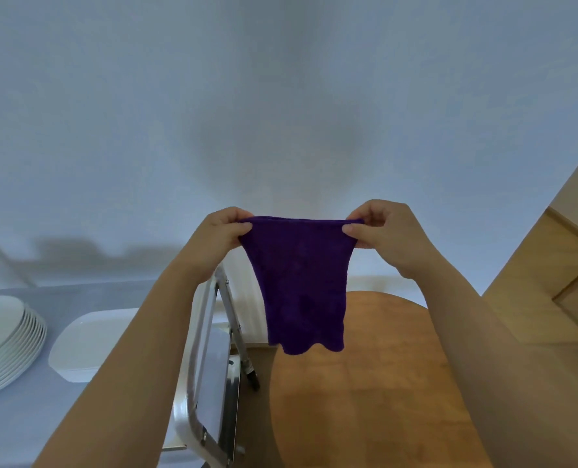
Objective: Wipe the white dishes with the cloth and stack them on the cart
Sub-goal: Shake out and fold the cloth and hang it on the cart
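A purple cloth (302,285) hangs spread out in front of me, held up by its two top corners. My left hand (225,231) pinches the left corner and my right hand (382,231) pinches the right corner. On the grey cart top (27,417) at the lower left stands a stack of several white round plates (5,339). Beside it lie white rectangular dishes (88,342), partly hidden by my left forearm.
The cart's metal frame and handle (199,366) run down the middle, with a caster wheel (252,374) below. A round wooden table (365,383) lies under the cloth at the lower right. A wooden door (557,282) stands at the right, a pale wall ahead.
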`<action>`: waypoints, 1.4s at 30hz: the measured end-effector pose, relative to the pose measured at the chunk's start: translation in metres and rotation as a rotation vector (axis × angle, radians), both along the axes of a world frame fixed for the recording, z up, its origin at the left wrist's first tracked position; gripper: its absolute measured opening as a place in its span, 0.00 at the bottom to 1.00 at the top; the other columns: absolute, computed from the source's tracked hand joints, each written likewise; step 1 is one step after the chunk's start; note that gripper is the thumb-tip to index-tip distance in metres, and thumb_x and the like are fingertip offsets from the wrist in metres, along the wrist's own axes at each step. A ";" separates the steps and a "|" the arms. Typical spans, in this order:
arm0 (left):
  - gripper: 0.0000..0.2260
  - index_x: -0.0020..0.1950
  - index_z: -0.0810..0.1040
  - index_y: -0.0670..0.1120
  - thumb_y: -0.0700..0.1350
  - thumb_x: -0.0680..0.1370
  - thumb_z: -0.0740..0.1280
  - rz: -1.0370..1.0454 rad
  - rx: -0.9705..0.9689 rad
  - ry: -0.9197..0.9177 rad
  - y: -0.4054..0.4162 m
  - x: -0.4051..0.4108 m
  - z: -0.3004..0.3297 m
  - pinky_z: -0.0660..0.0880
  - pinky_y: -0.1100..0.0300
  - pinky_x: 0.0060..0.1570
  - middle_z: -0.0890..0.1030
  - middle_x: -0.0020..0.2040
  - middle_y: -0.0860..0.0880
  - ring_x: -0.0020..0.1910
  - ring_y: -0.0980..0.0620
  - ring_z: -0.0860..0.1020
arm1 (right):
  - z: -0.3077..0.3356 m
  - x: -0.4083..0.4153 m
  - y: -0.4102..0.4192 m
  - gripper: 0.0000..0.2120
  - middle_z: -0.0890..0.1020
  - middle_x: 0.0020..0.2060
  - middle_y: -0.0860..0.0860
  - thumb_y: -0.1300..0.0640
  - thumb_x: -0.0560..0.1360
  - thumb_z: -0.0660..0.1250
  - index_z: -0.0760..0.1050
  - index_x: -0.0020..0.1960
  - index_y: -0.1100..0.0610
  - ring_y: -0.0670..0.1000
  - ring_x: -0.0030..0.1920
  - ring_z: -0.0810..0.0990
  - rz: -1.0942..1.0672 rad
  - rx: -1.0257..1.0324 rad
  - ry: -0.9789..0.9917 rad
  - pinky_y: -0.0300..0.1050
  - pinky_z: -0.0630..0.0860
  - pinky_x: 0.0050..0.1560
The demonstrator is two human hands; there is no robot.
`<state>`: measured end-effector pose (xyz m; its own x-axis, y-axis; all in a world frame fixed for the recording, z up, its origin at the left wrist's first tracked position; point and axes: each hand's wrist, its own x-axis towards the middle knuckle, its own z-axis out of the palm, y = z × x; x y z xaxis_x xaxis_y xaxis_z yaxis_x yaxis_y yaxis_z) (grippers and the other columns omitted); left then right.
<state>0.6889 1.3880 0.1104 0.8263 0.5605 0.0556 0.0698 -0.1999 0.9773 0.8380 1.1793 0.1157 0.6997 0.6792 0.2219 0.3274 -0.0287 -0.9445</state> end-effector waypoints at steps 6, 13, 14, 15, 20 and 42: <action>0.14 0.43 0.76 0.40 0.35 0.78 0.51 -0.141 -0.628 -0.255 -0.023 0.012 0.024 0.77 0.65 0.35 0.82 0.34 0.47 0.33 0.52 0.80 | 0.003 0.008 0.001 0.06 0.82 0.35 0.50 0.63 0.71 0.71 0.81 0.38 0.54 0.47 0.38 0.81 0.147 0.477 0.444 0.41 0.79 0.40; 0.08 0.44 0.74 0.37 0.34 0.79 0.56 0.030 -0.745 -0.188 -0.032 0.051 0.043 0.79 0.62 0.31 0.79 0.35 0.43 0.33 0.50 0.80 | -0.075 -0.044 0.007 0.38 0.83 0.54 0.54 0.38 0.47 0.81 0.83 0.53 0.53 0.54 0.54 0.81 0.510 0.197 1.015 0.52 0.78 0.52; 0.08 0.44 0.74 0.37 0.33 0.79 0.56 0.090 -0.746 -0.160 -0.029 0.055 0.037 0.79 0.61 0.33 0.78 0.37 0.43 0.34 0.50 0.78 | -0.076 -0.048 0.007 0.34 0.83 0.53 0.53 0.41 0.51 0.82 0.82 0.54 0.53 0.53 0.53 0.82 0.532 0.143 0.977 0.49 0.78 0.51; 0.08 0.43 0.73 0.37 0.32 0.79 0.56 0.156 -0.751 -0.141 -0.025 0.058 0.029 0.78 0.60 0.34 0.77 0.37 0.43 0.35 0.50 0.77 | -0.075 -0.049 0.007 0.32 0.82 0.54 0.53 0.45 0.55 0.82 0.80 0.56 0.54 0.53 0.54 0.81 0.555 0.121 0.952 0.47 0.78 0.51; 0.10 0.45 0.72 0.40 0.45 0.81 0.60 0.159 -0.944 -0.066 -0.014 0.045 -0.032 0.75 0.57 0.38 0.74 0.39 0.46 0.36 0.50 0.75 | -0.069 -0.044 0.006 0.19 0.83 0.50 0.56 0.63 0.63 0.74 0.81 0.54 0.57 0.56 0.50 0.82 0.485 0.213 0.987 0.48 0.79 0.46; 0.13 0.57 0.78 0.55 0.40 0.76 0.70 -0.048 -0.080 0.180 -0.048 0.005 -0.079 0.79 0.66 0.40 0.85 0.43 0.48 0.41 0.54 0.83 | -0.110 -0.044 0.016 0.09 0.82 0.47 0.53 0.56 0.73 0.64 0.77 0.52 0.58 0.52 0.47 0.80 -0.066 -0.477 0.601 0.46 0.78 0.45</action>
